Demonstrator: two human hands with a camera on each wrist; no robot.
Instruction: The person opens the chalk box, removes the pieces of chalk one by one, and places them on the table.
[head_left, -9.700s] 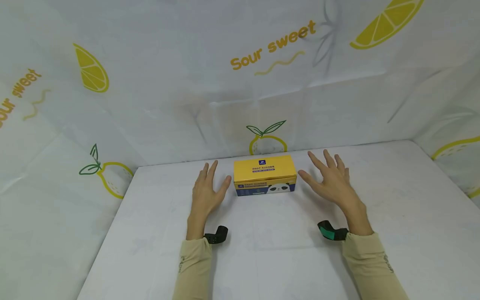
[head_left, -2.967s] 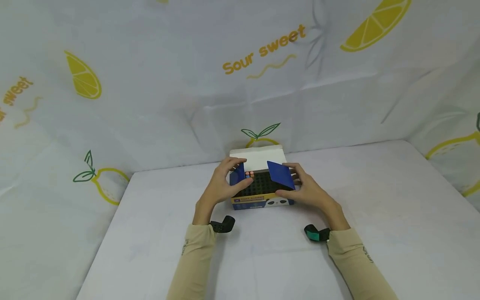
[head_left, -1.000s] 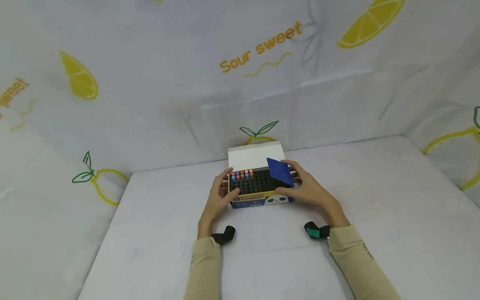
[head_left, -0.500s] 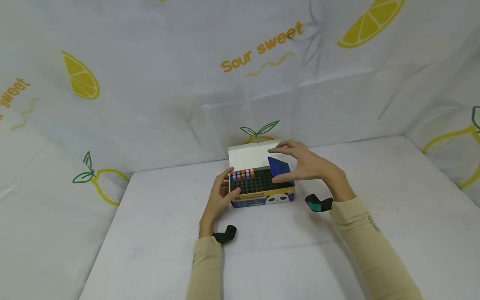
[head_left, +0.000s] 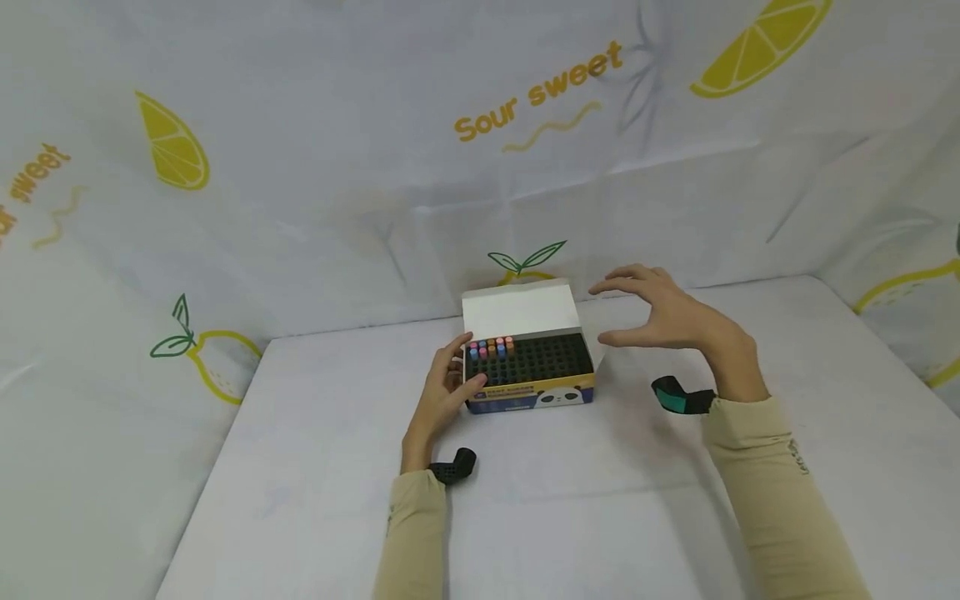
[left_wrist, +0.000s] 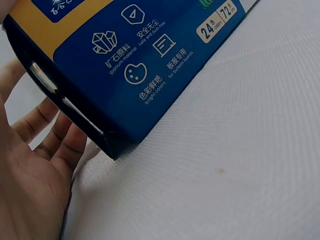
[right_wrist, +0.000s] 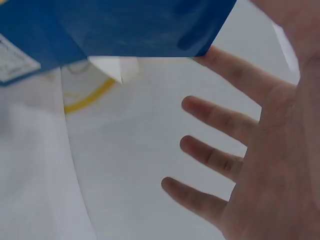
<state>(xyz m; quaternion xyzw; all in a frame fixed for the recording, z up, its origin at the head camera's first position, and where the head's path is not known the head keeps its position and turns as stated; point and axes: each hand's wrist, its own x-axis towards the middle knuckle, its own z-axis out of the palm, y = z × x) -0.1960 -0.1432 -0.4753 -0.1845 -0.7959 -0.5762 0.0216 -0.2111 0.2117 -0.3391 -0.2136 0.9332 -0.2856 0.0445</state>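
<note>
The chalk box [head_left: 528, 397], yellow and blue with a panda face on its front, stands with its lid [head_left: 521, 310] raised at the back. Its black holed insert [head_left: 551, 357] holds several colored chalk sticks [head_left: 492, 347] at the far left; the rest of the visible holes are dark. My left hand [head_left: 442, 390] grips the left end of the box, thumb at the front edge and fingers round the side; the left wrist view shows them behind the end panel [left_wrist: 65, 97]. To the right of the box, my right hand [head_left: 667, 317] hangs in the air with fingers spread and nothing held.
A white cloth covers the table [head_left: 555, 508]. Close behind the box rises a white backdrop [head_left: 360, 250] printed with lemons and orange lettering. At the box's right end a pale flap [head_left: 600, 350] sticks outward. Each wrist carries a small black camera [head_left: 454, 467].
My left hand has let its flap go and now grips the box's left end. My right hand has swung the blue right flap outward and moved off to the right; the insert shows fully.
</note>
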